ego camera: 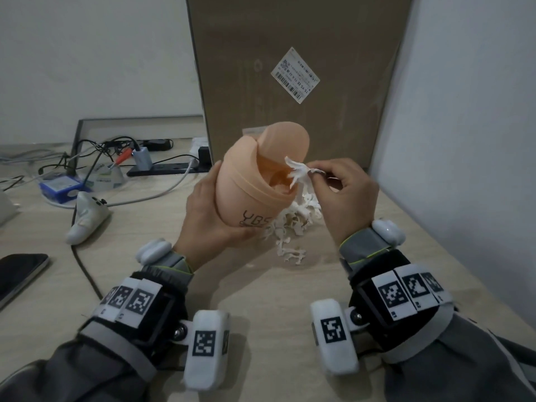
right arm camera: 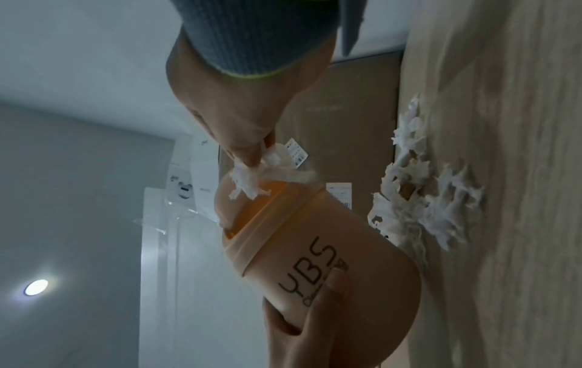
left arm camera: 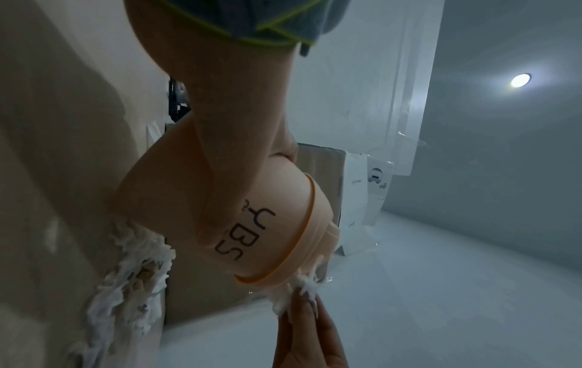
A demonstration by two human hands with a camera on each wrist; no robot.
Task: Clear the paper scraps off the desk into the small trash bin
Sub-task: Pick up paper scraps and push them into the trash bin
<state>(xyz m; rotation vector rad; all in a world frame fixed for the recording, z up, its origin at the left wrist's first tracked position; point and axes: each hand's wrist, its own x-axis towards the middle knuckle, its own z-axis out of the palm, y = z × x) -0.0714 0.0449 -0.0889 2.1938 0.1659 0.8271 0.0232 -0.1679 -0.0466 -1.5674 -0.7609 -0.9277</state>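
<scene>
Here: left hand gripping tilted trash bin; right hand pinching paper scraps at bin mouth; loose scrap pile just beside bin.

Looked like an office or a lab workspace: pale wood-grain counter against bare white walls, a power strip tangled with cables and chargers, a phone lying at the left edge, a tall cardboard shipping box with a barcode label, a recessed ceiling light.
</scene>
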